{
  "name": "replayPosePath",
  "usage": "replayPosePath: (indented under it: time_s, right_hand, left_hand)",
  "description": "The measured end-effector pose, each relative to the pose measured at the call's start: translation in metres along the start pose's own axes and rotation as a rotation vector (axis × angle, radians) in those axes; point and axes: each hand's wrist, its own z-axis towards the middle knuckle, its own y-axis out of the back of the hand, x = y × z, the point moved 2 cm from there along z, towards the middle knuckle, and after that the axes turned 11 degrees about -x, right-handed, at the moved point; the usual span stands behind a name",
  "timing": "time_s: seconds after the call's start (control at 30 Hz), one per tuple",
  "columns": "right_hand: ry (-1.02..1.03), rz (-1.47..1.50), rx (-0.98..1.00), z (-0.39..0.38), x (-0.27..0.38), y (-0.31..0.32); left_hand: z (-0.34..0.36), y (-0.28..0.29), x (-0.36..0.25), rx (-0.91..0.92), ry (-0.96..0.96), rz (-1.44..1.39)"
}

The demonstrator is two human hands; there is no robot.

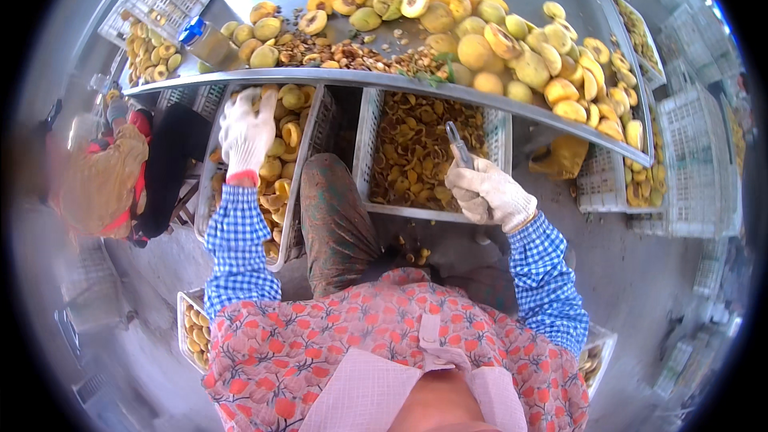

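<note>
My left hand [248,130], in a white knitted glove with a red cuff, is over a white crate [314,144] of yellow peach halves [290,134]. Its fingers are apart, and nothing shows in them. In my right hand [494,194], also gloved in white, is a small pitting knife [458,144] with a short, curved metal blade pointing up and away from me. Below that blade stands a second white crate [368,140], filled with brownish-yellow peels and scraps [420,144].
A metal table [336,76] spans the far side, its edge just beyond my hands. On it lie heaped peaches [524,52], pits [352,56] and a blue-lidded clear jar [210,44]. Another person [104,176] is at far left. Stacked crates [696,152] stand at right.
</note>
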Motion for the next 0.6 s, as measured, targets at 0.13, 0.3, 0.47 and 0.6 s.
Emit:
replayPosePath:
  time_s: [0.13,0.3,0.47,0.6]
  right_hand:
    - [0.022,-0.056,0.064,0.022,0.023,-0.011]
    - [-0.063,-0.059,0.041,0.038,0.030,-0.003]
    - [-0.075,-0.077,0.028,0.042,0.032,0.002]
    - [-0.008,-0.121,-0.017,0.043,0.032,0.004]
  left_hand:
    - [0.080,-0.021,-0.055,0.064,-0.040,-0.180]
    - [0.175,-0.111,-0.076,0.160,-0.109,0.228]
    - [0.171,-0.108,-0.104,0.251,-0.280,0.272]
    - [0.174,-0.126,-0.136,0.389,-0.352,0.145]
